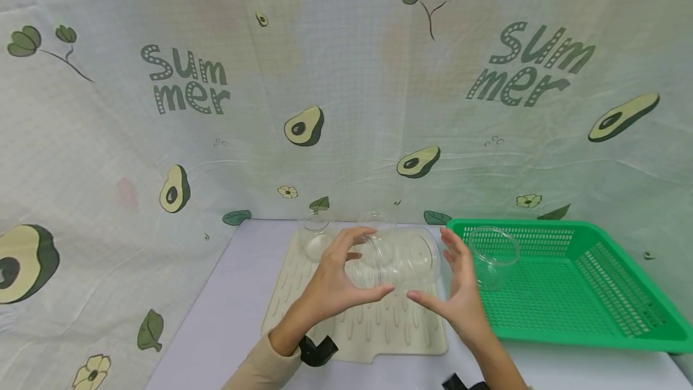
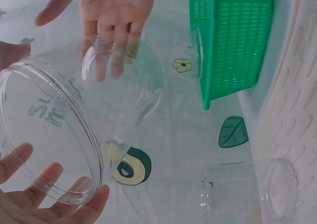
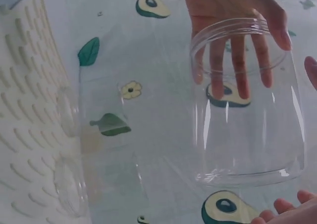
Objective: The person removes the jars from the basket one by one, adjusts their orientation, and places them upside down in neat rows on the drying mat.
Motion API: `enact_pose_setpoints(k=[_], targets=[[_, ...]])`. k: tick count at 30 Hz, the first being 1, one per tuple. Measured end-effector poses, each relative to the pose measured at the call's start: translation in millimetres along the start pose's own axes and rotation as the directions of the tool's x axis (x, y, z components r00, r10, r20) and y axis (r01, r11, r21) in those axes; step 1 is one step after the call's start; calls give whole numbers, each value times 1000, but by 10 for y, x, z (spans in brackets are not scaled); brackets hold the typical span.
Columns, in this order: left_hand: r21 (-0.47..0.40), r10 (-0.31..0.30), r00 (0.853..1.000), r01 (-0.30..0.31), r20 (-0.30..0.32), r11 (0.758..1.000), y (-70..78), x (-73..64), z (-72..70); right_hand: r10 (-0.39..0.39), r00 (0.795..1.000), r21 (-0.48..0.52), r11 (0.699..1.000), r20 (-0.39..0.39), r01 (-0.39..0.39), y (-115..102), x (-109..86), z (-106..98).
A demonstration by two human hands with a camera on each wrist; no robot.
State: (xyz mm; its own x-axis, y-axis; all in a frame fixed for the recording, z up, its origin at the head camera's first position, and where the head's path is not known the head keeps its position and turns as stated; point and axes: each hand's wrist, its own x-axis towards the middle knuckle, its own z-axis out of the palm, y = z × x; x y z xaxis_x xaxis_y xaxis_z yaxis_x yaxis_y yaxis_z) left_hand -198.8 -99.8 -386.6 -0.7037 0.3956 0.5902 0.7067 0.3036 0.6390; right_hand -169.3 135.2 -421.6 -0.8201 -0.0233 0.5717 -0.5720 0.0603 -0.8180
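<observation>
A clear, wide-mouthed jar (image 1: 412, 257) lies sideways in the air between the two hands, above the cream ridged mat. My left hand (image 1: 342, 278) holds it around the threaded rim, with the thumb on the near side and the fingers on the far side. Near the jar's base is my right hand (image 1: 460, 294), its fingers spread and its thumb apart from them. Through the transparent wall, the left fingers show behind the rim of the jar (image 3: 250, 140) in the right wrist view. The jar looks empty.
The ridged mat (image 1: 357, 342) lies on the white table (image 1: 216, 330). Toward its back stand two more clear jars (image 1: 316, 236). A green basket (image 1: 563, 342) at the right has another clear jar (image 1: 491, 260) in its left end. Behind hangs a printed cloth (image 1: 346, 77).
</observation>
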Motion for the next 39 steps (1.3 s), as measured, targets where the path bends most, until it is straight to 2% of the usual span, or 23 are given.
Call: enact_pose_setpoints(k=[2,4,7,11,14,18,24,28,31,37,39], targets=[[-6,4,1000,-4,-8,1000,-5,2,-5,51,999,132,990,-2,-50,21,-4,-13],[-16,5,1000,-5,-18,1000,-5,6,-10,100,995,241,966,3,-98,37,-12,-20],[-41,2,1000,-3,-30,999,-8,13,-12,173,985,379,910,24,-169,54,-27,-14],[-75,-8,999,5,-38,997,-17,20,-10,248,967,502,829,64,-246,88,-40,9],[-88,-13,999,10,-39,996,-23,24,-8,259,960,583,767,101,-268,128,-41,31],[-102,-15,999,10,-41,995,-26,30,-9,219,963,688,675,160,-268,188,-39,67],[-140,-11,999,6,-41,990,-43,31,-3,175,950,788,530,258,-312,227,-45,132],[-159,-14,999,9,-36,987,-50,26,5,154,941,824,455,301,-338,231,-43,192],[-171,-18,999,13,-28,985,-56,21,14,148,939,853,392,310,-344,248,-44,235],[-189,-24,1000,21,-17,982,-80,14,30,181,929,902,239,322,-360,281,-46,288],[-191,-25,1000,22,-16,981,-90,12,33,185,927,911,198,327,-361,287,-48,297]])
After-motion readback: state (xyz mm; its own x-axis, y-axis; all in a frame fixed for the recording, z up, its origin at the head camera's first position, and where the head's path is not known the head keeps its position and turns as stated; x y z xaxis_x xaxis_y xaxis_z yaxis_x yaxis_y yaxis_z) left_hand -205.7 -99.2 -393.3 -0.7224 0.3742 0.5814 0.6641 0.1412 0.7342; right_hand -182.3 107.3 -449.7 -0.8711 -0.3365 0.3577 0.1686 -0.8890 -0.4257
